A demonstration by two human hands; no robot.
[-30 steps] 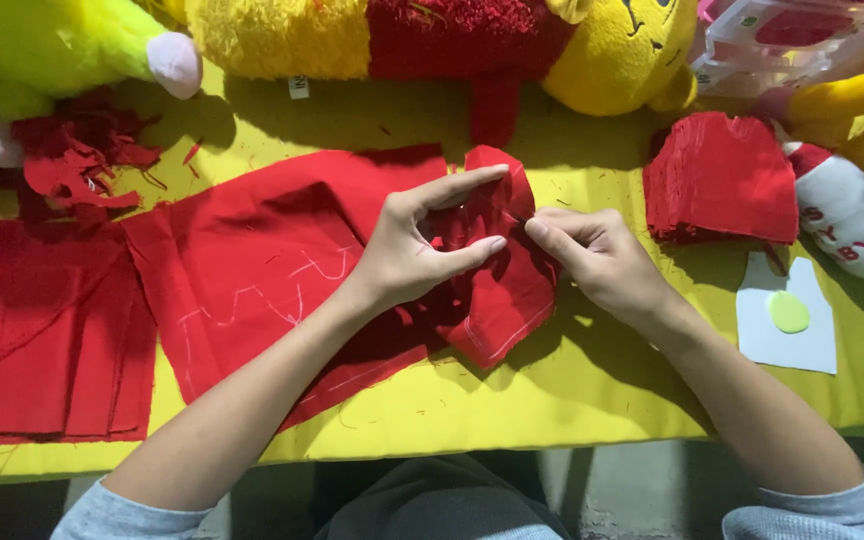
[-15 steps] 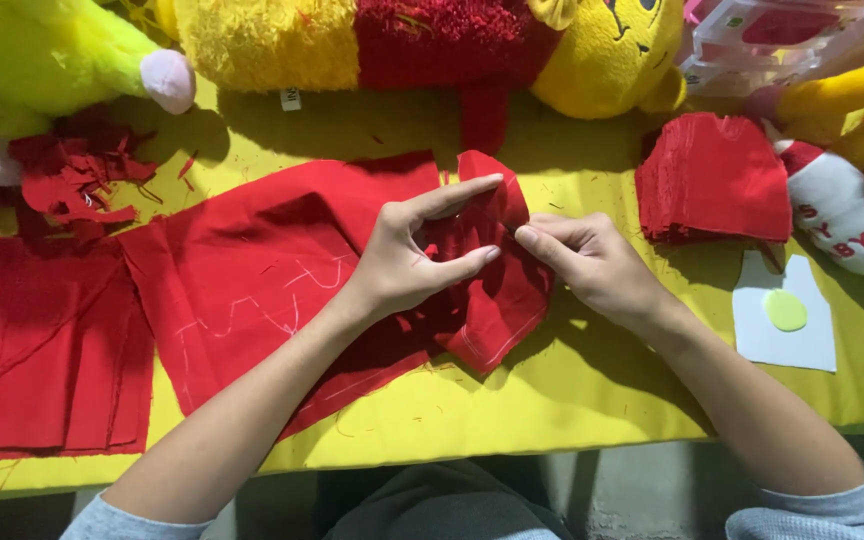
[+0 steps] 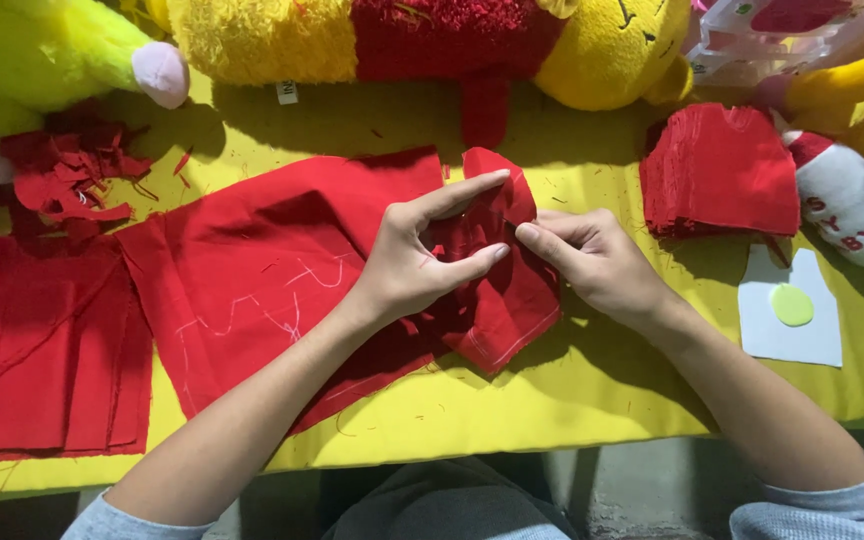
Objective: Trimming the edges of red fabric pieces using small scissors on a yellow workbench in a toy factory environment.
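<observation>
Red cloth piece [image 3: 497,290] seemingly pinched by both hands.

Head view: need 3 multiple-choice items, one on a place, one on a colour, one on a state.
1. Where is the stack of cut red pieces?
A. right of both hands, near the table's far edge
B. under the left hand
C. on the person's lap

2. What colour is the small round disc on the white card?
A. red
B. light green
C. black

3. How is the small red fabric piece held?
A. lying untouched
B. pinched between left hand and right hand
C. lifted high by one hand

Answers:
1 A: the stack sits beyond the right hand, by the plush toys.
2 B: the disc is pale green.
3 B: fingertips of both hands meet on it, on the yellow table.
</observation>
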